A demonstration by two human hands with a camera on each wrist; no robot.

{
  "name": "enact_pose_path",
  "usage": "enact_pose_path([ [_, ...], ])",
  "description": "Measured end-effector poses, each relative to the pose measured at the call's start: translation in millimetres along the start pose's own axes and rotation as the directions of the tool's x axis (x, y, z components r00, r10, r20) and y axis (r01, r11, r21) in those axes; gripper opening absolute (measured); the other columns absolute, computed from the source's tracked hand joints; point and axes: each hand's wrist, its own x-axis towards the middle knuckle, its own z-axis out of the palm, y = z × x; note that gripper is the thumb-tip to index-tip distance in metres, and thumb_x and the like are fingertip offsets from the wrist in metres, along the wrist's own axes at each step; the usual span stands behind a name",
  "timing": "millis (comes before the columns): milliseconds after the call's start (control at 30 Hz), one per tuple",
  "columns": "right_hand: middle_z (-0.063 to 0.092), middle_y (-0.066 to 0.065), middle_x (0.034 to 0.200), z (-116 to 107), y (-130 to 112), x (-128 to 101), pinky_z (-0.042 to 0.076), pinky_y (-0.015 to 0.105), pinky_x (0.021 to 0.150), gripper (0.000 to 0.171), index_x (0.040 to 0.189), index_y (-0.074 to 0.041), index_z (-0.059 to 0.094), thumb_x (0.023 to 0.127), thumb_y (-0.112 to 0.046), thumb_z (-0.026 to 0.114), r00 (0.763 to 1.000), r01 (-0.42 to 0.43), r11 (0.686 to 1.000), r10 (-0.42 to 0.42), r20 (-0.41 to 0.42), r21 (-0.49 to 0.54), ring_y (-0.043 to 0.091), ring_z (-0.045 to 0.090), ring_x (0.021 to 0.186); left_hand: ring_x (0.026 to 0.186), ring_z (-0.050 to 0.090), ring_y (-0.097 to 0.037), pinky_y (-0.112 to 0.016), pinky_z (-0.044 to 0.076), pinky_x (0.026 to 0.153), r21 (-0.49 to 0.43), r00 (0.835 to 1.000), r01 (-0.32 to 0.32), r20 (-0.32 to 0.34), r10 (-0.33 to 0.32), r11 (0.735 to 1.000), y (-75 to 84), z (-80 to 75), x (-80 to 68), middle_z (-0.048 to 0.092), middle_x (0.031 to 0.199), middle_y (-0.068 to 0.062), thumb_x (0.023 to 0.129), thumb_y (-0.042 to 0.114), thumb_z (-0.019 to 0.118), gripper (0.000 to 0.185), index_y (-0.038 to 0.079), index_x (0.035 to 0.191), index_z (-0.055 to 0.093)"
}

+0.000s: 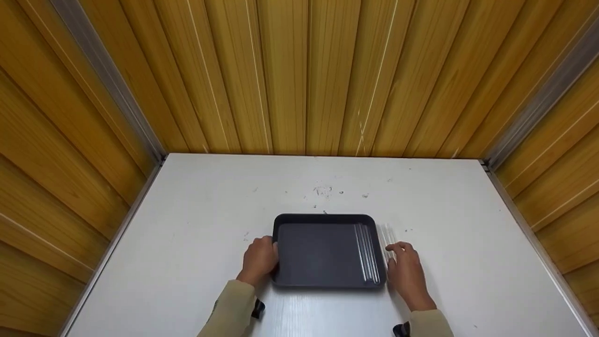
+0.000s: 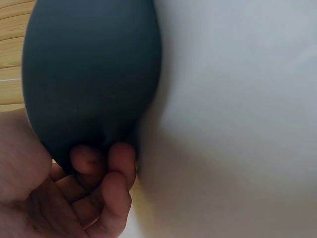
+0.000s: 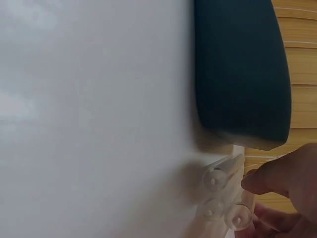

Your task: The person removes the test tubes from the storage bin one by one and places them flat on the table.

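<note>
A dark rectangular tray (image 1: 316, 252) lies on the white table. Its left side is gripped by my left hand (image 1: 259, 259), fingers curled at the rim in the left wrist view. Inside the tray, along its right wall, lie several long clear tubes (image 1: 367, 252), side by side. More clear tubes (image 1: 387, 232) are just outside the right wall, under my right hand (image 1: 406, 274). The right wrist view shows three rounded tube ends (image 3: 215, 179); the nearest lies between my thumb and curled fingers. My fingers partly cover these tubes.
The white table (image 1: 210, 201) has small dark scuffs beyond the tray. Yellow wood-look panels (image 1: 283, 79) wall it in at the back and both sides, with grey metal strips (image 1: 112, 70) at the corners.
</note>
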Motion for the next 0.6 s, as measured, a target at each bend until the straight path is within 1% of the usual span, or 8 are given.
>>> enact_pose_path([
  [133,0.055,0.024,0.123,1.5,2.1,0.2,0.046,0.052,0.087,0.023,0.110,0.001,0.065,0.089,0.003,0.057,1.000,0.014,1.000,-0.014,-0.026,-0.005,0.042,0.053,0.113,0.062,0.060,-0.020,-0.038,0.046,0.056,0.004,1.000,0.004,0.005,-0.004,1.000,-0.3,0.3,0.4,0.068,0.078,-0.013,0.094,0.016,0.056,0.021,-0.001,0.089,0.067],
  [233,0.055,0.024,0.122,2.2,3.3,0.2,0.046,0.052,0.088,0.021,0.109,0.001,0.065,0.089,0.002,0.058,0.999,0.014,1.000,-0.015,-0.033,-0.011,0.043,0.053,0.113,0.064,0.063,-0.023,-0.039,0.047,0.056,0.005,1.000,0.004,-0.001,-0.004,1.000,0.3,0.5,-0.2,0.069,0.079,-0.015,0.094,0.016,0.057,0.020,0.000,0.088,0.067],
  [367,0.054,0.024,0.124,2.4,3.8,0.5,0.045,0.052,0.091,0.022,0.110,0.001,0.065,0.090,0.001,0.056,1.000,-0.017,1.000,0.017,-0.014,-0.004,0.042,0.051,0.116,0.067,0.065,-0.026,-0.041,0.048,0.058,0.007,1.000,0.009,-0.001,-0.009,1.000,0.2,0.8,-0.1,0.069,0.082,-0.016,0.094,0.016,0.057,0.020,0.000,0.089,0.067],
  [467,0.053,0.024,0.126,2.4,3.7,1.0,0.044,0.052,0.092,0.023,0.111,0.002,0.064,0.090,0.000,0.055,0.999,-0.041,0.999,0.041,0.001,0.003,0.041,0.050,0.118,0.066,0.063,-0.023,-0.040,0.048,0.058,0.006,1.000,0.016,0.006,-0.016,1.000,-0.3,1.0,0.5,0.069,0.082,-0.015,0.094,0.016,0.057,0.020,0.000,0.090,0.067],
  [600,0.053,0.024,0.125,2.1,2.8,1.3,0.044,0.052,0.092,0.022,0.110,0.002,0.064,0.091,-0.001,0.055,0.999,-0.038,0.999,0.038,-0.007,0.009,0.041,0.050,0.117,0.063,0.060,-0.022,-0.040,0.047,0.057,-0.003,1.000,0.014,0.002,-0.014,1.000,-0.6,1.4,0.8,0.069,0.079,-0.014,0.093,0.016,0.056,0.020,0.000,0.088,0.067],
])
